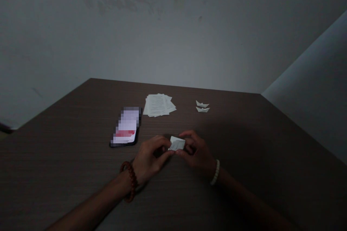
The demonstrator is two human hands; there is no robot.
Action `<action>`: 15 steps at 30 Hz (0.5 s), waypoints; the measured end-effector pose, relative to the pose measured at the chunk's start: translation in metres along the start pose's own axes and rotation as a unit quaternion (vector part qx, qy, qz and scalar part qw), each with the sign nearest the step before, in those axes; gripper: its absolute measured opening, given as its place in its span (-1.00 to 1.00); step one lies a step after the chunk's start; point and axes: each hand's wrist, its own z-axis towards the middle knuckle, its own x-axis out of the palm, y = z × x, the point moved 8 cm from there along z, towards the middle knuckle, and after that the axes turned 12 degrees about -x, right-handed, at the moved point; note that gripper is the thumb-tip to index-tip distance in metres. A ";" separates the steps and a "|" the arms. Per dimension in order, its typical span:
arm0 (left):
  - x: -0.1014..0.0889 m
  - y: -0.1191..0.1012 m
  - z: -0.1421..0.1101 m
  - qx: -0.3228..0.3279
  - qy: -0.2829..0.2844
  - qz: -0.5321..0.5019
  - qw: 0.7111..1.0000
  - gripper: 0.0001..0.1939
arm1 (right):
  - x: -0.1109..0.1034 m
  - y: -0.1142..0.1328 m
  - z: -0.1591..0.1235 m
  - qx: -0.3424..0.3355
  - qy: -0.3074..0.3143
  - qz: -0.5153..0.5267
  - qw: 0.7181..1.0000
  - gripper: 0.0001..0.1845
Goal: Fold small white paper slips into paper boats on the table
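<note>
Between my two hands is a small folded piece of white paper (pixel 177 144), with faint printed marks on it. My left hand (pixel 151 153) pinches its left side between thumb and fingers, and a brown bead bracelet circles that wrist. On the other side, my right hand (pixel 199 151) grips the paper's right edge with thumb and fingers; a pale bead bracelet is on this wrist. Both hands are low over the dark wooden table (pixel 168 202). Two small folded paper boats (pixel 202 109) sit one behind the other, beyond my right hand.
A stack of printed paper sheets (pixel 157 105) lies loosely fanned toward the back of the table. Left of it rests a phone (pixel 126 126) with a lit, pixelated screen. A grey wall (pixel 162 43) rises behind the table's far edge, and a pale slanted surface (pixel 314 83) stands at right.
</note>
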 end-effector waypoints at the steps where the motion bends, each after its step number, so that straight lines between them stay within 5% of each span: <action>1: -0.001 -0.002 0.000 0.013 -0.006 -0.002 1.000 -0.90 | 0.000 -0.001 0.000 0.003 0.002 -0.002 1.000 -0.60; 15: -0.003 -0.008 -0.001 0.070 -0.013 -0.029 0.997 -0.93 | 0.000 -0.001 0.000 0.010 0.004 0.002 1.000 -0.68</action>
